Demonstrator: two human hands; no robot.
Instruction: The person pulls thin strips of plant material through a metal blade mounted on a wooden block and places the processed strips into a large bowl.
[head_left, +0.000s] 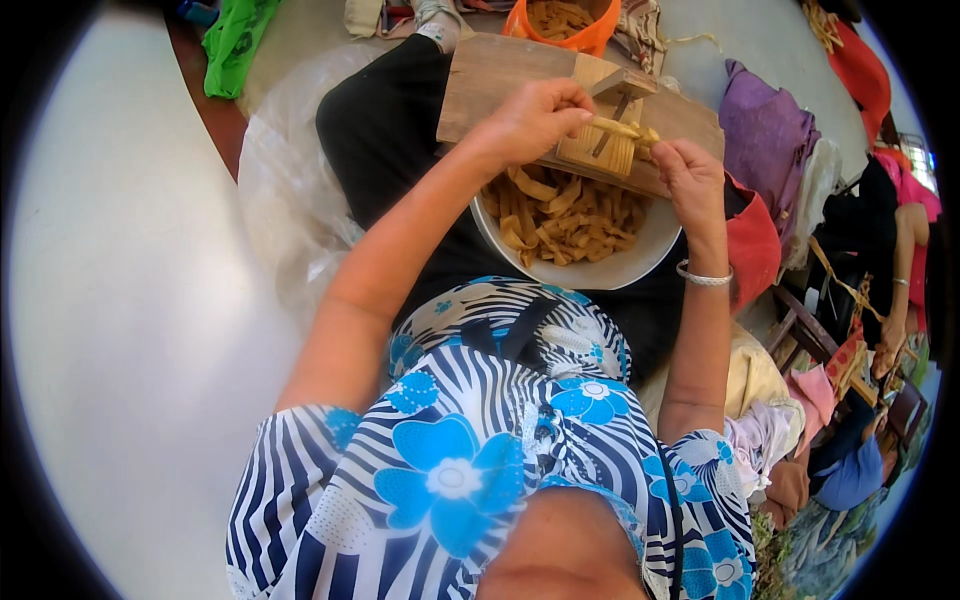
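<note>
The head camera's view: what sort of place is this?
Perhaps a shared work area: a wooden board by a white basin of tan strips, an orange bucket of similar pieces, and another person's arm at the right.

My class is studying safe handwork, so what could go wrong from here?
The thin yellowish strip held between the left hand and right hand might tear or slip if pulled hard. The flat brown wooden board, apparently lying over the far side of the round white basin, could tip if pressed unevenly, perhaps disturbing the brown strips inside.
</note>
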